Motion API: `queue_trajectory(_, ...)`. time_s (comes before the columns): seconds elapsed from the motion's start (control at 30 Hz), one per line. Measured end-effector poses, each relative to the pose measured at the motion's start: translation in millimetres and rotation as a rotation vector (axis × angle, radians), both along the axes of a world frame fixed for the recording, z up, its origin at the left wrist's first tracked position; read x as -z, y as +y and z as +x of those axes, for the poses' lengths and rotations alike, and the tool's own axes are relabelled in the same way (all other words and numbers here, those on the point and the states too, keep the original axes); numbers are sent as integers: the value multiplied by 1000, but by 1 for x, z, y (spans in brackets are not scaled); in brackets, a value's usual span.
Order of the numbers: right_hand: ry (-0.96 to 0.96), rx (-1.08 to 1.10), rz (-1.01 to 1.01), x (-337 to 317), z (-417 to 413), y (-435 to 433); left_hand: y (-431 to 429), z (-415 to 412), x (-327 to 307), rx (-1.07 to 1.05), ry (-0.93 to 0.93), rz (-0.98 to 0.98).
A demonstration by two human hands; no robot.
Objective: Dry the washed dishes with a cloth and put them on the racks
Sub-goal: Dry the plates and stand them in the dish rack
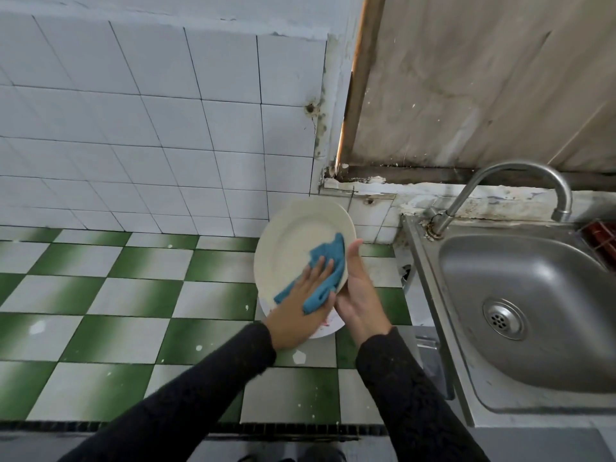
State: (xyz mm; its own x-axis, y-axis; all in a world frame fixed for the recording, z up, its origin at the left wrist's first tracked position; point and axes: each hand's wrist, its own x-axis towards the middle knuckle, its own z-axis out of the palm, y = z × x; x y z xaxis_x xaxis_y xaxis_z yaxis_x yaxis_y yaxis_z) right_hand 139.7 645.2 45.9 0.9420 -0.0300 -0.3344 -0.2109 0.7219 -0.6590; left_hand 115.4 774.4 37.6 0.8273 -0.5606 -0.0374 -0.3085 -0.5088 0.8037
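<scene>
Plate [293, 241], round glossy cream, under crumpled blue cloth [336, 258].

A steel sink [550, 281] stands at the right, with a curved tap [466, 191] above (drain [503, 320] in the basin); floor [100, 295] tiles are green and white; wall [133, 128] tiles white.

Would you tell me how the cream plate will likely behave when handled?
The cream plate looks rigid and glazed, so probably slippery if damp. It is likely fragile: a drop onto the tiled floor could break it. The right hand holds only its rim, so pressing may tilt it.
</scene>
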Motion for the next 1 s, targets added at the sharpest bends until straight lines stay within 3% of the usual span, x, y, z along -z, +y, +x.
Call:
queue_trajectory(0.07,17,11,-88,-4,-2,2,-5,-9,-7,32,37,-115)
queue_trajectory(0.13,4,14,-82,-4,-4,9,-6,9,-13,14,33,-111)
queue_trajectory(0.27,-20,-37,-161,-2,-5,22,-16,27,-16,-204,76,-252)
queue_trajectory(0.33,2,-78,-237,-8,-6,19,-22,16,-16,-174,99,-344)
queue_trajectory(0.4,19,-98,-161,-13,-5,15,-22,9,-17,-99,123,-383)
queue_trajectory(0.47,27,-91,-65,-16,-5,17,-17,17,-21,-79,115,-342)
queue_trajectory(0.63,10,-76,19,-20,-7,32,-4,39,-14,-138,-165,-42)
queue_trajectory(0.8,57,-119,-2,-12,-8,19,-5,20,-3,-20,-93,-31)
queue_trajectory(0.93,5,-167,-44,-17,-8,14,17,58,5,-41,-410,194)
queue_trajectory(1.0,-20,-205,-78,-21,-9,8,31,76,6,-170,-413,236)
